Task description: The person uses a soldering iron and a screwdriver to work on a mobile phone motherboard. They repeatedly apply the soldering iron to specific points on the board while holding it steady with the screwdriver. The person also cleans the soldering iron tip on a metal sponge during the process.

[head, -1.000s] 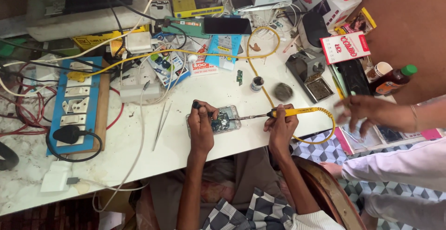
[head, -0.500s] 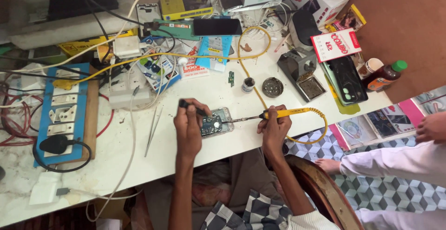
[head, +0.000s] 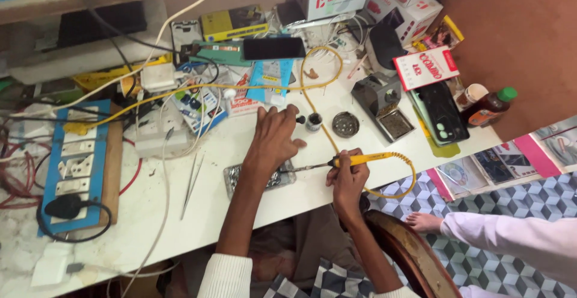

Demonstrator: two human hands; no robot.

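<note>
Closest in, a curved wooden chair back (head: 409, 256), and off to the side another person's pale sleeve (head: 511, 238) and bare foot (head: 424, 221). Next, the right hand (head: 348, 178), closed tight around the yellow soldering iron (head: 360, 159), gripped low on the yellow handle like a fat pencil, metal tip pointing across at the little circuit board (head: 280, 179). Looks light and stiff, easy to steer with one hand, but surely hot at the dark metal end, so best held only by the yellow part. Trails a springy yellow cord (head: 312, 75), likely to tug a bit and to snag on things. Just beside the tip, the board itself, flat on the white table (head: 240, 226), partly hidden under the left forearm. Seems thin, light and easy to break, with tiny shiny parts on top; safest to pinch by its edges and never to press in the middle. Probably slides easily on the smooth table. A little further on, the left hand (head: 273, 138), loosely open with fingers a bit spread, holding nothing, hovering past the board and near a small black pot (head: 313, 121). Left of the board, thin metal tweezers (head: 191, 184). Beyond the pot, a round dark tin (head: 345, 123) and a grey soldering stand (head: 381, 96). Far left, a blue switch board (head: 75, 159). At the very back, a black phone (head: 273, 48) and a brown bottle (head: 487, 107) with a green cap.
</note>
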